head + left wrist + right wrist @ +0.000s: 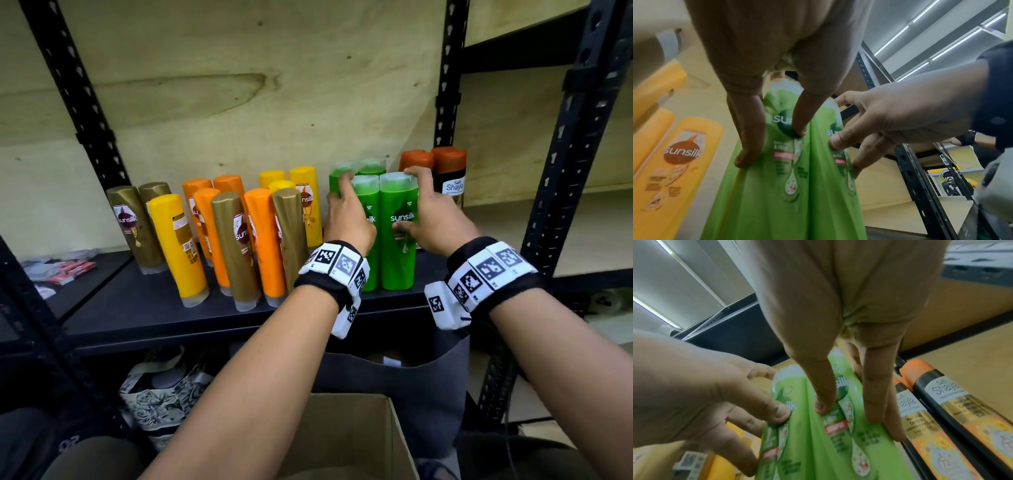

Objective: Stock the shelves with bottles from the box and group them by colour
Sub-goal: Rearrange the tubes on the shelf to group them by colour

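Squeezing the green bottles (397, 233) together near the shelf's (144, 308) front edge, the left hand (346, 219) and right hand (435, 219) each clamp one between spread fingers and thumb. Press too hard and the pair could tip forward off the edge, or shove sideways into the brown-capped bottles (448, 171) or the leaning gold one (291, 226).

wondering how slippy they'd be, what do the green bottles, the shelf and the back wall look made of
Green bottles: probably glossy plastic, smooth with soft highlights, printed labels and translucent caps.
Shelf: looks like matt black board on black painted metal uprights with punched slots.
Back wall: likely bare plywood, pale with visible grain and knots.
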